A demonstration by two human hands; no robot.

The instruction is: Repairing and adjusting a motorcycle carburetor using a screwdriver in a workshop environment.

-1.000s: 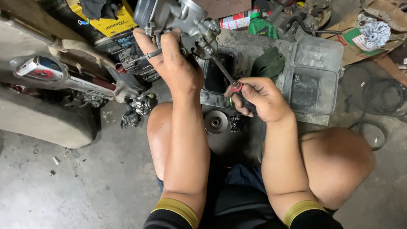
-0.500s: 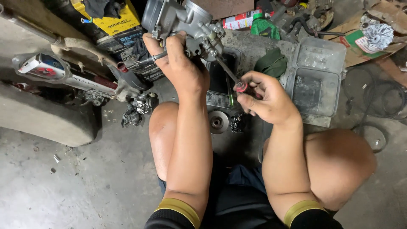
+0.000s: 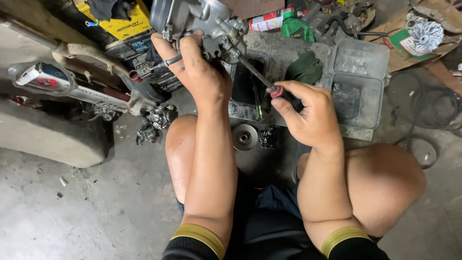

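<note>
Left hand (image 3: pixel 202 72) grasps a grey metal carburetor (image 3: pixel 202 21), held above the floor. Right hand (image 3: pixel 308 115) clenches the red handle of a screwdriver (image 3: pixel 257 77), its tip touching the carburetor.

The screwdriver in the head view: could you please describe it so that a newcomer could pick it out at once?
Start at the grey metal carburetor that the left hand holds up at the top centre. A thin dark shaft slants from it down to the right hand: that is the screwdriver. Unlike the loose parts on the floor, it has a red collar where the shaft meets the gripped handle.
</note>
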